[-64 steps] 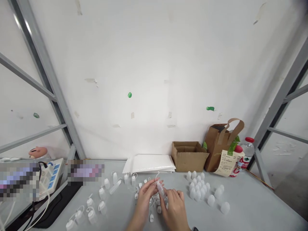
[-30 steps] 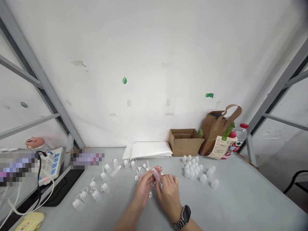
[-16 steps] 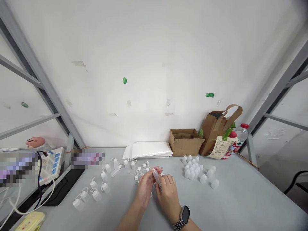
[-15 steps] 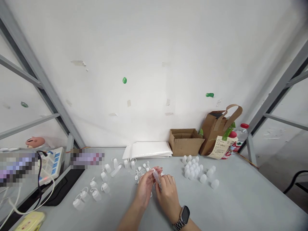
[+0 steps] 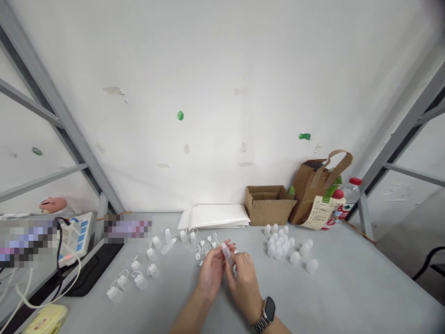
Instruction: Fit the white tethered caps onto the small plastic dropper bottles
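Observation:
Between my two hands is a small translucent squeeze bottle, tilted, with a white strap at its top end. My left hand has its fingers closed around the upper end. Lower down, my right hand, with a watch on its wrist, pinches the body; its fingertips are partly hidden. Just beyond my left hand lie several loose white caps with straps. Several capped bottles stand on the left, and one long bottle lies among them. Several frosted rounded pieces are grouped on the right.
Against the wall are white padded envelopes, an open cardboard box, a paper bag and a red-capped bottle. A power strip with cables and a yellow case are at the left. Metal frame posts flank the grey table.
The bottle in my hands shows more of its body now and has turned slightly. Both hands stay in nearly the same place. The objects on the table have not moved.

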`<state>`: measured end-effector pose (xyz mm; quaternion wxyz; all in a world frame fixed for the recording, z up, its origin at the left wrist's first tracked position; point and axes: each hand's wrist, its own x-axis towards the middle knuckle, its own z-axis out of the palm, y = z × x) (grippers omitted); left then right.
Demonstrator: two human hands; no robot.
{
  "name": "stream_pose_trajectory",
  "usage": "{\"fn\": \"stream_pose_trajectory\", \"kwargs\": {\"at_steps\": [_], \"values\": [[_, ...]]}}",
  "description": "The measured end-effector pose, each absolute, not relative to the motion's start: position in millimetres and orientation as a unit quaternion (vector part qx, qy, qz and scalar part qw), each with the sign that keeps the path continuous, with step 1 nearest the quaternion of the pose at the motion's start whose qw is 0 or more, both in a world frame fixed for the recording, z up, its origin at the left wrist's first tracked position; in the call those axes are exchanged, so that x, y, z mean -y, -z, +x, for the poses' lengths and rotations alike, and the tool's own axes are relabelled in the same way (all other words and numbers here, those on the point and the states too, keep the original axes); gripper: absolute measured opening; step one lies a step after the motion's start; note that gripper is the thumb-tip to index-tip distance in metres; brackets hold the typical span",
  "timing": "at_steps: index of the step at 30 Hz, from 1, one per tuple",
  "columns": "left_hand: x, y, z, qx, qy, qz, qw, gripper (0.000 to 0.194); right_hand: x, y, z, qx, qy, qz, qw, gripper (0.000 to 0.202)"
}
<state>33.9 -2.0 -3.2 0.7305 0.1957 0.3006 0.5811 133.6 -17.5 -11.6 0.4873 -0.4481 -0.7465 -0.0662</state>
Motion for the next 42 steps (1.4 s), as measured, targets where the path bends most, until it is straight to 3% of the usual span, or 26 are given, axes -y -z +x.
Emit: {"fn": "stream_pose_trajectory", "kwargs": {"at_steps": [7,27,30,37,42], "values": [[1,8,33,-0.301,-0.578,0.199,0.732,0.029,16,14,135,0.741,0.021,-0.441,0.505,0.016],[4,-6,34,-0.376,-0.591,0.284,0.655,0.021,18,21,134,0.759,0.054,-0.437,0.479,0.017],[4,-7,35,-0.380,-0.589,0.274,0.658,0.022,18,21,135,0.738,-0.038,-0.443,0.508,0.015],[3,-7,36,-0.377,-0.596,0.267,0.657,0.022,14,12,133,0.555,-0.421,-0.465,0.546,0.018],[1,-4,34,-0.374,-0.587,0.271,0.666,0.023,10,5,133,0.447,-0.575,-0.398,0.558,0.028]]}}
